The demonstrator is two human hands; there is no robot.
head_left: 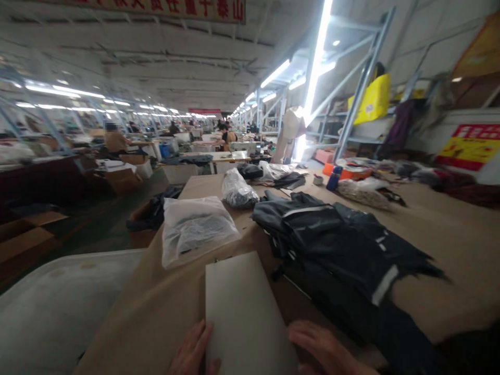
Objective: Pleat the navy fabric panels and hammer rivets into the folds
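A pale, flat rectangular board lies lengthwise in front of me on the brown-covered table. At its left edge is my left hand, with the fingers closed along the side and the thumb tip near the bottom of the picture. My right hand holds the opposite edge with bent fingers; its thumb is mostly cut off by the frame. Just beyond the board rests a white translucent plastic bag with something dark inside. Dark garments with light strips are heaped to the right of the board.
The brown table cover stretches to the right. Farther back are a clear plastic bag, a blue object and orange items. A cardboard box with dark cloth stands left of the table. Several people sit at distant workstations.
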